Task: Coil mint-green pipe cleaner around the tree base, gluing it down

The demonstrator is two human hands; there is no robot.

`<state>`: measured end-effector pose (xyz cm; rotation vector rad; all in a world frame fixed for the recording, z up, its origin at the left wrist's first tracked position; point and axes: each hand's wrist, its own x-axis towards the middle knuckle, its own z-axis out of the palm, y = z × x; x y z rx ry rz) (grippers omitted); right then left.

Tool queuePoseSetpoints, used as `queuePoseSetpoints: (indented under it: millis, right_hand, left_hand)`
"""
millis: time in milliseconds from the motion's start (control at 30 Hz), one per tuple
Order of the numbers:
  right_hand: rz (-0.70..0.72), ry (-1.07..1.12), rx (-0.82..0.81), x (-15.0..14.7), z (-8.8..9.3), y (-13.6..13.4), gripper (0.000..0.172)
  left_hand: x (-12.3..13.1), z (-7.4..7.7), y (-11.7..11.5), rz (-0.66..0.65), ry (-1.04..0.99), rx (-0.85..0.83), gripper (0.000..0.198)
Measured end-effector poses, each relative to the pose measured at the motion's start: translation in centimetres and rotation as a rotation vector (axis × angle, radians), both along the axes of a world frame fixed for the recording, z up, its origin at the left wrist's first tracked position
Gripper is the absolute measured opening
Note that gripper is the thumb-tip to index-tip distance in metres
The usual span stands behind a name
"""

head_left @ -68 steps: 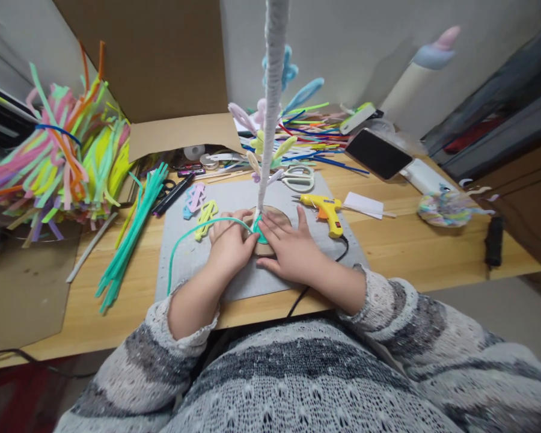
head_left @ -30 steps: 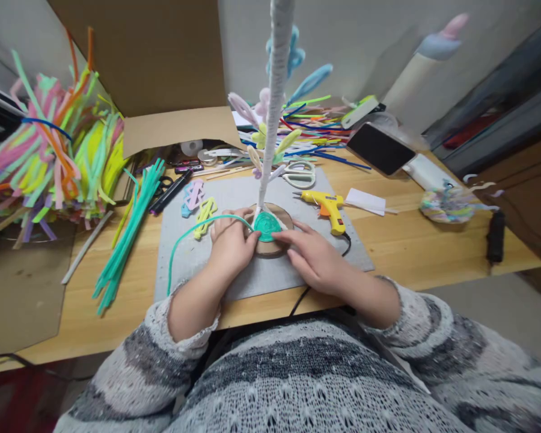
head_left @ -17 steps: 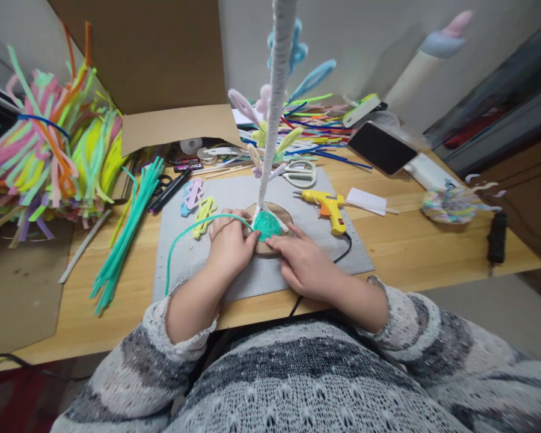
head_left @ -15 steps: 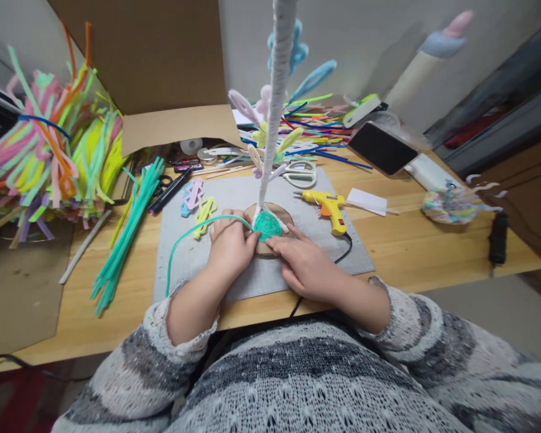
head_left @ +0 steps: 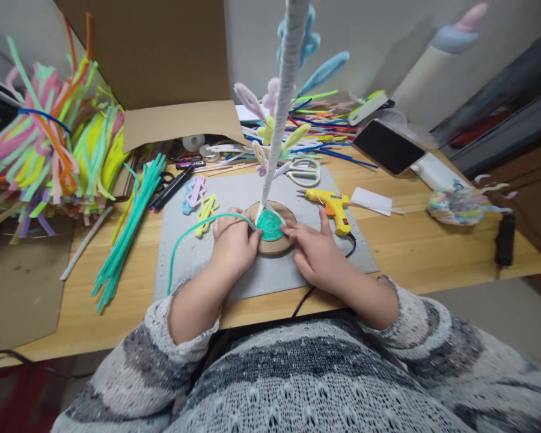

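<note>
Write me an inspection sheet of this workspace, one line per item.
Surface: wooden table bearing a gray mat.
Work in hand: green coil on a round base, beside the foot of a tall white stem.
Clutter: colored bundle and teal strips at left; glue gun and phone at right.
Hands: left hand and right hand at opposite sides of the coil; exact grip unclear.
Cables: glue gun's black cord passes behind the right forearm; another cord at far left.
Surroundings: cardboard and wall behind; other people: nothing seen.
</note>
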<state>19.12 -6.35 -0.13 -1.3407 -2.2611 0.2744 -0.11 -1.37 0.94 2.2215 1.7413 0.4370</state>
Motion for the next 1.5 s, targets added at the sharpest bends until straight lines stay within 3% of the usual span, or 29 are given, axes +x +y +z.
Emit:
queuePoseSetpoints:
  millis: [200, 467, 733, 833, 967, 1033, 1267, 1400, 1500]
  right_hand:
    - [-0.113, 0.011, -0.045, -0.4, 0.1, -0.2, 0.029]
    - [-0.225, -0.203, -0.109, -1.0, 1.5, 0.5, 0.032]
    - [-0.157, -0.408, -0.173, -1.7, 3.7, 1.7, 0.025]
    - [-0.165, -0.244, -0.215, -1.2, 3.5, 2.2, 0.023]
    - [-0.174, 0.300, -0.318, -0.1, 2.4, 2.6, 0.022]
    - [-0.195, 0.449, -0.289, 0.3, 1.8, 2.7, 0.018]
    - [-0.030, 0.168, -0.094, 0.0, 0.8, 2.9, 0.007]
    - [-0.020, 0.107, -0.092, -0.7, 0.4, 3.6, 0.004]
    - [-0.056, 0.187, -0.186, -1.3, 0.2, 4.2, 0.002]
  left_hand:
    - [0.2, 0.0, -0.1, 0.002, 0.015, 0.022, 0.014]
    - [0.4, 0.1, -0.2, 0.009, 0.018, 0.011, 0.014]
    - [0.4, 0.2, -0.3, 0.000, 0.033, 0.009, 0.014]
    - [0.2, 0.2, -0.2, -0.005, 0.036, 0.012, 0.013]
    - [0.2, 0.2, -0.1, -0.017, 0.041, 0.017, 0.012]
    - [0.2, 0.2, -0.1, -0.015, 0.039, 0.012, 0.013]
    - [0.3, 0.2, -0.1, -0.012, 0.034, 0.015, 0.013]
    - [0.2, 0.0, -0.2, -0.016, 0.020, 0.017, 0.014]
    - [0.1, -0.1, -0.1, -0.014, -0.004, 0.009, 0.014]
